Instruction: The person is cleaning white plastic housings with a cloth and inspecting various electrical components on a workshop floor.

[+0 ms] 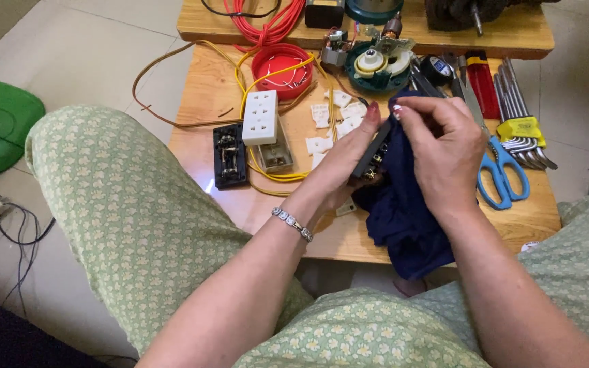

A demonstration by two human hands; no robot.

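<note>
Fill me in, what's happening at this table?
A seated person works over a low wooden table. The left hand holds a dark socket part while the right hand presses a navy cloth against it. On the table lie a white socket cover, a black base, yellow wires, blue scissors and hex keys.

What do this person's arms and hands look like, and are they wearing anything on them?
Both forearms are bare, with no sleeves or gloves. The left hand has a silver-coloured link bracelet at the wrist. The fingernails on both hands are painted dark red. The right hand shows no ring or watch.
</note>
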